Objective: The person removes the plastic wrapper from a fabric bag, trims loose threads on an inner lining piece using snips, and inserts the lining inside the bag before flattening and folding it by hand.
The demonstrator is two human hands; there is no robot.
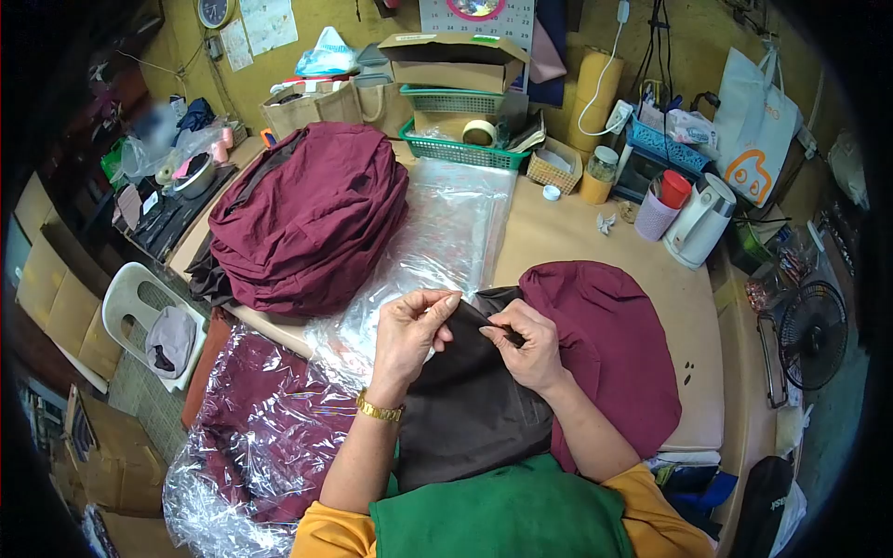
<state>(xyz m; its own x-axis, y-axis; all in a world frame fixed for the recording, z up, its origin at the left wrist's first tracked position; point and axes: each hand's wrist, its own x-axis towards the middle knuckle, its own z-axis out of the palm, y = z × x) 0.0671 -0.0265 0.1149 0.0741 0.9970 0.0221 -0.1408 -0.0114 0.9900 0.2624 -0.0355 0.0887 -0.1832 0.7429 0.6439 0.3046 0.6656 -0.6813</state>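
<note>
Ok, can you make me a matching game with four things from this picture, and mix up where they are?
Things:
1. dark cloth
2. gold watch
3. white kettle
4. roll of tape

Places:
A. in a green basket
B. around the left wrist
C. held by the left hand and the right hand
D. beside a lilac container

Right pairs: 1-C, 2-B, 3-D, 4-A

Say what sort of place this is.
Probably a small workroom for cloth goods: a maroon pile and clear plastic lie on the big table, and the left hand and right hand pinch dark cloth.
</note>
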